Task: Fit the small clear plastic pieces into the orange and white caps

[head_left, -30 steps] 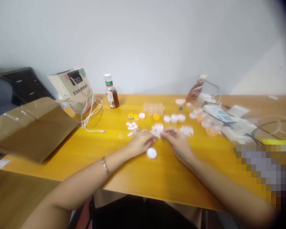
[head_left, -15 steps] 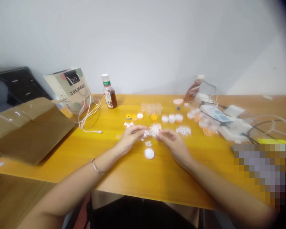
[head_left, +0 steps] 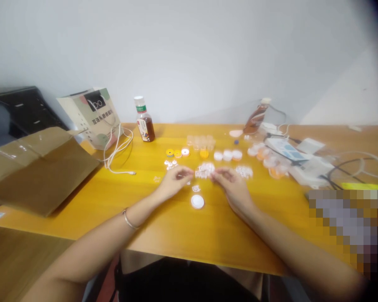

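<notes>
A heap of small white openwork plastic pieces (head_left: 205, 170) lies on the table between my hands. To its left is my left hand (head_left: 176, 181), thumb and fingertips drawn together in a pinch; what they hold, if anything, is too small to make out. My right hand (head_left: 231, 183) has its fingertips closed at the heap's right edge, and their contents are hidden too. One loose white openwork piece (head_left: 196, 188) sits just nearer to me. Below it rests a round white disc (head_left: 198, 201), perhaps a lid.
Behind the heap are clear small cups (head_left: 201, 142), yellow and white rings (head_left: 177, 153) and white-topped round pieces (head_left: 227, 155). More white pieces (head_left: 244, 171) lie right. A drink bottle (head_left: 145, 123), white cable (head_left: 119, 151), paper bag (head_left: 44, 172) and power strip (head_left: 308, 167) flank them.
My left fingertips have shifted slightly, and the small white piece seen at them is no longer distinct. My right hand has moved a little to the right.
</notes>
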The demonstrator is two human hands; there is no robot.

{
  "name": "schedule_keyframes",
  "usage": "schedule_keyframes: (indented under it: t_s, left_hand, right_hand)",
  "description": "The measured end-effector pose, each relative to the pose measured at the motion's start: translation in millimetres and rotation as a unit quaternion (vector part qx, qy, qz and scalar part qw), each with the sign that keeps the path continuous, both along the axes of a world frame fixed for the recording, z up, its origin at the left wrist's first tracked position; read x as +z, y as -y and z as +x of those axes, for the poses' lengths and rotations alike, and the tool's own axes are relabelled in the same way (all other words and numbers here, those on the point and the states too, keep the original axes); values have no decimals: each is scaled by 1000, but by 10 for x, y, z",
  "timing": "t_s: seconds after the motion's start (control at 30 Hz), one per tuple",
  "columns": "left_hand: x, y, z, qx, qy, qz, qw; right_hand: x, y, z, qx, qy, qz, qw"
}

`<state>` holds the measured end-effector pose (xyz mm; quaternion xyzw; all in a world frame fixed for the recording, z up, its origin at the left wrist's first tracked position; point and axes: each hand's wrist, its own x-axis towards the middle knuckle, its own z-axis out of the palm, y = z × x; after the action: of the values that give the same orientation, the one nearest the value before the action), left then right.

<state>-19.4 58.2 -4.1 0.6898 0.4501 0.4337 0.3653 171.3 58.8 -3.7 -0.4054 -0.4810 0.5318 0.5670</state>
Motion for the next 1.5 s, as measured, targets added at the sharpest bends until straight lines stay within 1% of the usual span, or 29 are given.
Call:
schedule_keyframes:
  t_s: [0.03,0.07,0.13,0.17,0.23,0.33,0.47,0.63,0.83,0.93,1.0,1.07,1.13,1.23,1.3,1.4,1.5]
  left_hand:
    - [15,15,-2,-26,-66,42,997]
    - [33,33,-2,-55,-134,84,986]
    - [70,73,2,-102,-252,146,951]
    - [85,91,8,-111,-293,161,936]
    - [97,113,23,-104,-343,172,917]
    - [71,114,51,-92,-371,171,908]
    - [12,92,70,-92,-362,180,910]
    - [-13,78,40,-95,-339,204,913]
    - [-16,64,9,-101,-298,199,928]
    - [22,71,-15,-93,-296,216,926]
    - [55,77,-46,-67,-296,243,921]
    - [82,82,-83,-28,-282,256,924]
    - [98,88,-114,5,-247,241,938]
    - [104,105,-124,24,-171,204,964]
    - [99,123,-108,34,-130,193,972]
    - [93,151,-72,63,-97,197,974]
    - [103,172,-49,80,-90,247,962]
  right_hand:
    - [-10,-15,7,-5,-7,-2,1000]
    - [-19,-26,11,-4,-11,-6,1000]
    - [-37,-35,8,3,-18,-12,1000]
    - [-44,-33,3,8,-21,-14,1000]
    - [-53,-18,-9,22,-25,-15,999]
    - [-50,14,-24,38,-18,-17,999]
    - [-24,50,-41,58,-1,-37,998]
    - [-3,76,-63,75,5,-75,994]
    - [33,97,-67,92,19,-75,993]
    - [45,110,-68,99,15,-74,992]
    - [45,118,-68,104,2,-79,991]
    - [42,130,-68,113,-13,-89,989]
    - [40,144,-68,126,-28,-100,986]
    - [44,168,-66,146,-50,-120,981]
    - [50,179,-63,158,-60,-134,976]
    - [64,193,-63,176,-67,-149,971]
    - [84,218,-76,194,-64,-156,966]
